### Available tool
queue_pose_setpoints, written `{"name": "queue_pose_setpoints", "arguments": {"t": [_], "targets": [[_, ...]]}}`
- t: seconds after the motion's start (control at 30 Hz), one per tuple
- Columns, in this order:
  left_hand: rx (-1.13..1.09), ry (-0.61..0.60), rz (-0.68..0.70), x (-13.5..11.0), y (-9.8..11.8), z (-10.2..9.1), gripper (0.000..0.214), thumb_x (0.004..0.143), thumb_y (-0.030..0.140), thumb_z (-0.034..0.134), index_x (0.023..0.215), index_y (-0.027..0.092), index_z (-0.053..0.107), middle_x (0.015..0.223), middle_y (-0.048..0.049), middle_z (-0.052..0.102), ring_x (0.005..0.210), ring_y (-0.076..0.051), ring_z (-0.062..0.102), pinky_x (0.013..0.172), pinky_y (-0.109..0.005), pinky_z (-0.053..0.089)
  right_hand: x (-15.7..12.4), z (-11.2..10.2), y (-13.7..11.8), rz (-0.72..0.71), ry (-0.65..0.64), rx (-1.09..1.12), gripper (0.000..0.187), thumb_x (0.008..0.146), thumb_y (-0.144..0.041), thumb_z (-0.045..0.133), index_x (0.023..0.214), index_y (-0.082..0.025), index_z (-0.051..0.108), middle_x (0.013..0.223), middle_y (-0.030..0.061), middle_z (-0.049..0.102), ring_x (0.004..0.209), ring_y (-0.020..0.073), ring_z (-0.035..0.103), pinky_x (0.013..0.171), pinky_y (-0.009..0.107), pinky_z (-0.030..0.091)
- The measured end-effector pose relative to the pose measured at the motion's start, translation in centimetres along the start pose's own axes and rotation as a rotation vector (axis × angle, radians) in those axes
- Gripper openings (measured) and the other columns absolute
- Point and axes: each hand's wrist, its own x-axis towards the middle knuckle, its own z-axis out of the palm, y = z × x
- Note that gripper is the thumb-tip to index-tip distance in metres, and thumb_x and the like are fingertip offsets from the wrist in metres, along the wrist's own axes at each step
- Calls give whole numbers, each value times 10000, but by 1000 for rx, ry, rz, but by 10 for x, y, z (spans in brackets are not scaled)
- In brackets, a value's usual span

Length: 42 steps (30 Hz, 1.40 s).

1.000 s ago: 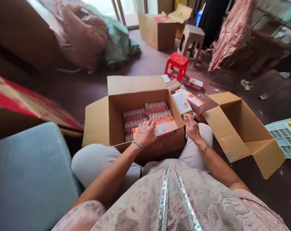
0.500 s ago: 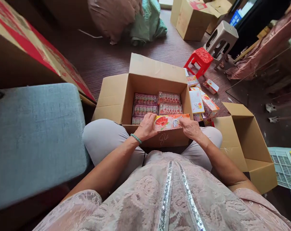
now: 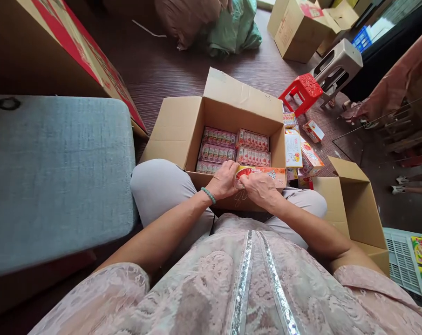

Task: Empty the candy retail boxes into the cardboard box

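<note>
A long, slim printed carton [image 3: 278, 177] with red fruit on an orange and pink ground lies across the near rim of an open cardboard box [image 3: 244, 114]. My left hand [image 3: 225, 179] grips the carton's left end and wears a green bead bracelet. Close beside it, my right hand [image 3: 262, 188] is closed, its fingertips pressed on the carton's printed face near that same end. Inside the box, purple-edged packs [image 3: 218, 152] stand in rows on the left and pinkish packs [image 3: 253, 156] on the right. Handwriting marks the box's front, partly covered by my hands.
Several printed cartons [image 3: 294, 150] are piled right of the box. Another open cardboard box [image 3: 331, 204] stands by my right knee. Beyond are a red stool [image 3: 303, 90] and a grey stool [image 3: 343, 58]. A grey-blue cushioned surface [image 3: 64, 181] is at my left.
My right hand has slid left along the carton, from its right end to near my left hand. My left hand keeps its end. The camera view has shifted.
</note>
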Motion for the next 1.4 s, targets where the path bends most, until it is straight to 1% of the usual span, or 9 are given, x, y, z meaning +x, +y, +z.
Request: {"name": "queue_pose_setpoints", "arguments": {"t": [0.23, 0.5, 0.7, 0.87, 0.97, 1.1, 1.2, 1.3, 1.4], "targets": [[38, -79, -2, -3, 4, -9, 430, 728, 225, 657, 1130, 185, 508, 1149, -160, 568, 1089, -348, 535, 992, -510, 515, -5, 9, 16, 66, -60, -19, 338, 1058, -112, 306, 1180, -146, 620, 1083, 154, 726, 988, 277, 726, 717, 314, 451], [70, -67, 0, 0, 2, -8, 494, 676, 186, 662, 1141, 180, 495, 1136, -157, 556, 1101, -350, 542, 1014, -501, 522, -51, 47, 102, 293, -124, -93, 354, 1056, -135, 353, 1209, -166, 671, 1048, 146, 740, 963, 257, 718, 638, 309, 313], [64, -41, 29, 0, -2, -7, 545, 683, 209, 656, 1198, 181, 479, 1153, -159, 566, 1114, -355, 561, 1010, -503, 534, -77, 69, 131, 346, -48, 6, 360, 1039, -137, 392, 1221, -224, 690, 1095, 78, 756, 944, 198, 679, 622, 310, 248], [48, -20, 15, 3, -8, -8, 563, 666, 250, 670, 1196, 218, 482, 1139, -135, 595, 1121, -355, 583, 1038, -510, 528, -109, 92, 151, 510, 4, 42, 347, 1003, -96, 427, 1151, -188, 727, 1016, 108, 765, 858, 182, 665, 624, 304, 250], [4, -31, -85, 11, -7, -12, 526, 670, 352, 690, 1150, 221, 520, 1141, -137, 623, 1121, -364, 606, 1042, -517, 528, -121, 110, 159, 661, 206, 203, 319, 1081, -233, 414, 1136, -205, 727, 1022, 85, 779, 876, 180, 680, 640, 271, 302], [-100, -68, -424, 42, 5, -22, 546, 568, 466, 760, 1030, 237, 581, 1079, -117, 676, 1053, -369, 652, 967, -508, 549, -119, 135, 158, 847, 488, 443, 331, 1109, -316, 410, 1122, -188, 716, 1057, 80, 788, 904, 184, 710, 711, 243, 405], [-401, -151, -705, 86, 30, -20, 552, 521, 505, 807, 955, 222, 615, 984, -104, 718, 919, -338, 690, 804, -456, 573, -112, 153, 151, 872, 608, 552, 318, 1104, -279, 420, 1140, -164, 714, 1070, 97, 787, 947, 190, 726, 793, 240, 466], [-813, -291, -807, 148, 72, 8, 506, 603, 566, 792, 913, 187, 662, 866, -96, 722, 812, -286, 700, 668, -371, 555, -109, 164, 145, 863, 713, 577, 315, 1099, -251, 423, 1180, -165, 715, 1145, 121, 776, 1003, 191, 731, 848, 244, 505], [-1051, -248, -780, 212, 118, 60, 439, 689, 511, 762, 976, 191, 668, 904, -92, 727, 894, -279, 705, 698, -358, 572, -109, 170, 143, 823, 768, 573, 336, 1098, -245, 411, 1200, -167, 721, 1162, 135, 771, 1015, 196, 737, 873, 258, 536]]}}
